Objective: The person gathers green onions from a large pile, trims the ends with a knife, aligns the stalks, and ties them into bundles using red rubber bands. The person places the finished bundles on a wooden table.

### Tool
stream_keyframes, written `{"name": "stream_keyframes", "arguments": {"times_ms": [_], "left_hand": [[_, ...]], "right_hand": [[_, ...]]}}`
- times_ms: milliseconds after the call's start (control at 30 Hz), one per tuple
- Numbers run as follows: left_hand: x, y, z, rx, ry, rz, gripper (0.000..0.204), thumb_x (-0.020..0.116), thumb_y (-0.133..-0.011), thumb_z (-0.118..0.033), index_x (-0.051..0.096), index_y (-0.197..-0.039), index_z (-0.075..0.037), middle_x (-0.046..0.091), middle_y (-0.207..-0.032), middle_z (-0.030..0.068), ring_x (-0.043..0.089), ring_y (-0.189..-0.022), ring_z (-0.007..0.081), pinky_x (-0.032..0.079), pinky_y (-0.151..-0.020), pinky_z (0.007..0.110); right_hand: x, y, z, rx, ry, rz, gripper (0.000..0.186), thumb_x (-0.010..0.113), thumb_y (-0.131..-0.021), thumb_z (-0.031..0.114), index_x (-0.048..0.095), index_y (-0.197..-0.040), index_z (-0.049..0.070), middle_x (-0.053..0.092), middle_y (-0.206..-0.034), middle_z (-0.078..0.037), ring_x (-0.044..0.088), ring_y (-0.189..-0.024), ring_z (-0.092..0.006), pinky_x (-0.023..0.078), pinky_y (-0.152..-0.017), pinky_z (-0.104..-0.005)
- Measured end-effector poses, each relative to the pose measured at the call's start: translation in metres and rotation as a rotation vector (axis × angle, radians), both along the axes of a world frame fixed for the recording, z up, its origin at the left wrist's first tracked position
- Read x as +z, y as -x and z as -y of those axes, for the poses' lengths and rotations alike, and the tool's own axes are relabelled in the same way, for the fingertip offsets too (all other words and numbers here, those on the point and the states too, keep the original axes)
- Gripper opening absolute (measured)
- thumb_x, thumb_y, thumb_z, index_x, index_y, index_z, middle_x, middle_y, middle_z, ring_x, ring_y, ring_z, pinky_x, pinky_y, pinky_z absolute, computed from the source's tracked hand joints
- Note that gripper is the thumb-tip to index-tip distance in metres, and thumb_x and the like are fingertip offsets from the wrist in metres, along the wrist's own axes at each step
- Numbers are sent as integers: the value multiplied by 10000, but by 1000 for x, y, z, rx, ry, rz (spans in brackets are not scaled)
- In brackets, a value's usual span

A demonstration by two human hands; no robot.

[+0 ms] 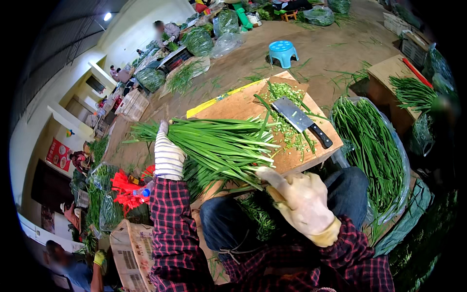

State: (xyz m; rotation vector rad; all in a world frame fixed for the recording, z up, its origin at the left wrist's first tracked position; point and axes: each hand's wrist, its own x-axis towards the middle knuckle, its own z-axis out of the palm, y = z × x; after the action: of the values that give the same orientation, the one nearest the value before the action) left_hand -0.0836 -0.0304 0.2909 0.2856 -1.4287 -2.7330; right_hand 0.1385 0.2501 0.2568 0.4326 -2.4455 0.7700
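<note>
My left hand [168,154], in a white striped glove, is closed round a long bunch of green leafy stalks [214,136] over the near left part of a wooden board [224,105]. My right hand [301,204], in a cream glove, is at the bunch's pale ends, index finger reaching onto them, other fingers curled; what they hold is unclear. A cleaver [299,117] with a black handle lies on the board among chopped green pieces [282,90]. More stalks show beneath the bunch.
A bagged pile of greens [369,155] is at right, beside a wooden stand [384,70]. Red strips [125,190] and a plastic crate [127,248] sit at left, near a co-worker [73,267]. A blue stool [283,52], more bundles and other people are farther back.
</note>
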Motion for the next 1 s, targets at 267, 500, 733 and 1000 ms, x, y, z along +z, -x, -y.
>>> {"name": "stream_keyframes", "arguments": {"times_ms": [267,500,733,1000], "left_hand": [[15,-2,-18,-14,75,-107,336,516,-981,-365,584,-1047,-44,642,-1075,149,618,-969,316,502,-910,482],[2,8,4,-17,15,-66,324,535,-966,-386,595,-1020,-72,634,-1106,166,608,-1004,332,491,-924,514],[16,-1,-20,54,-11,-66,348,549,-964,-391,588,-1072,-62,626,-1137,159,602,-1023,298,495,-927,493],[13,-22,0,-91,0,-182,330,618,-931,-384,591,-1038,-72,634,-1064,106,597,-992,261,493,-919,441]], "right_hand": [[-37,8,-16,102,92,-72,106,668,-804,168,627,-843,79,603,-710,-84,628,-724,-300,482,-632,-420],[-57,-6,-30,40,745,633,580,740,-820,375,576,-1263,39,639,-1173,-207,603,-1109,-342,468,-938,-378],[-82,18,-14,237,1080,619,272,665,-901,282,699,-1022,40,697,-864,-98,627,-794,-162,484,-784,-305],[-37,-2,-31,-75,491,105,427,650,-880,300,584,-1166,-10,619,-1099,-220,567,-1049,-402,454,-900,-442]]}}
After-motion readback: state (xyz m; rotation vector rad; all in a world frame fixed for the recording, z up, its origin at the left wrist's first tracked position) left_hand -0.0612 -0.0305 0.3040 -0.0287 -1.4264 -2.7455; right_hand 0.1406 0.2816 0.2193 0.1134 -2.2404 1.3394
